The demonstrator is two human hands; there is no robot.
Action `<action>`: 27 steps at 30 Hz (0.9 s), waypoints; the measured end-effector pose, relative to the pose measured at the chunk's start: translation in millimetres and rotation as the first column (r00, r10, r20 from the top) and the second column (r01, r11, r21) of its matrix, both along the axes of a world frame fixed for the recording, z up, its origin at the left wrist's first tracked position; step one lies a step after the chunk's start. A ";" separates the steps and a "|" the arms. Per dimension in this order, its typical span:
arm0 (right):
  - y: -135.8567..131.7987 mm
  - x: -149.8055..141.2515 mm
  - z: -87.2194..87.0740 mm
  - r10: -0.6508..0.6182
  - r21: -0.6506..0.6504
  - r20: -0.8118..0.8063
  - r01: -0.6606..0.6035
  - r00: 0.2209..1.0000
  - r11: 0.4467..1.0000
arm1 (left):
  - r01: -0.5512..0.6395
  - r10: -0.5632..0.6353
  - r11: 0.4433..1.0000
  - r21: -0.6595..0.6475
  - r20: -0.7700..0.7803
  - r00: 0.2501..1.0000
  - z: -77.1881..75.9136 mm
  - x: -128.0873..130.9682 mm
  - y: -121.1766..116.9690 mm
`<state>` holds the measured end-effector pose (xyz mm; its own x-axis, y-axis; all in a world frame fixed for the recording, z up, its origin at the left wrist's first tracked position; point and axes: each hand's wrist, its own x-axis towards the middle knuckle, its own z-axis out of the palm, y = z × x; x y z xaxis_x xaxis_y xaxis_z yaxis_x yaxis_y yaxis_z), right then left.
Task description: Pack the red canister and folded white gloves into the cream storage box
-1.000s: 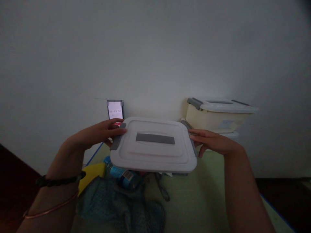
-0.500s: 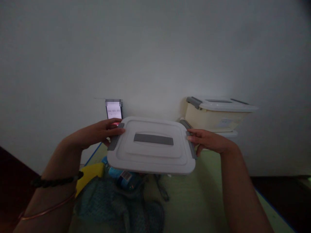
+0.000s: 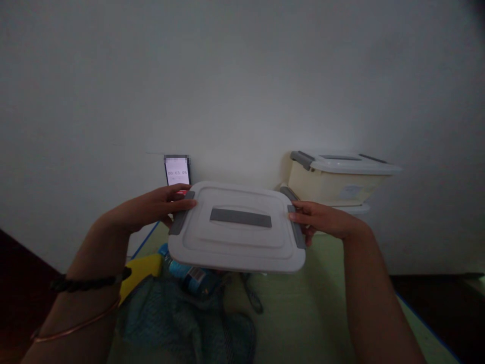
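A white plastic box lid (image 3: 237, 242) with a grey centre handle and grey side latches is held level in front of me. My left hand (image 3: 159, 207) grips its left edge, fingers lying over the left latch. My right hand (image 3: 322, 220) grips its right edge at the right latch, thumb on top. Whatever is under the lid is hidden by it.
A phone (image 3: 178, 171) with a lit timer screen leans against the white wall. Two stacked cream boxes with white lids (image 3: 337, 179) stand at the right. Below the lid lie a blue-labelled bottle (image 3: 187, 273), a yellow object (image 3: 142, 270) and a teal net bag (image 3: 182, 323) on a green mat (image 3: 303, 308).
The lid has shifted slightly left and toward me. Both hands keep their grip on its sides, the right thumb now pressing closer over the latch.
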<state>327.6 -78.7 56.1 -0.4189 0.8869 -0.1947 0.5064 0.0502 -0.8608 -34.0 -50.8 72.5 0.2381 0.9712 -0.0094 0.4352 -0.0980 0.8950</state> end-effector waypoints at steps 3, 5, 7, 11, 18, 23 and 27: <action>-5.0 0.5 4.3 -0.024 0.015 -0.034 0.024 0.999 1.000 | 0.024 -0.025 1.000 0.005 0.056 0.998 1.7 0.8 -0.9; -8.4 -1.5 7.7 -0.093 0.039 -0.105 0.097 0.990 0.995 | -0.025 0.021 0.999 0.024 0.138 0.990 4.1 3.8 -1.7; -10.8 -6.2 10.6 -0.180 0.046 -0.217 0.194 0.960 0.980 | -0.136 0.122 0.990 0.038 0.258 0.958 7.6 9.3 -2.9; -10.3 -20.5 13.6 -0.291 0.003 -0.449 0.327 0.845 0.945 | -0.262 0.230 0.965 -0.010 0.508 0.830 15.2 23.6 -7.5; -9.3 -47.6 25.1 -0.429 -0.118 -0.698 0.498 0.573 0.859 | -0.306 -0.048 0.926 0.222 0.872 0.487 15.9 45.1 -15.7; -15.2 -58.6 38.0 -0.483 -0.198 -0.774 0.568 0.409 0.799 | -0.293 -0.041 0.934 0.205 0.876 0.480 13.3 56.8 -13.5; -23.4 -57.8 39.6 -0.305 0.034 -0.787 0.530 0.537 0.847 | -0.193 0.023 0.978 0.084 0.869 0.495 8.4 57.2 -8.0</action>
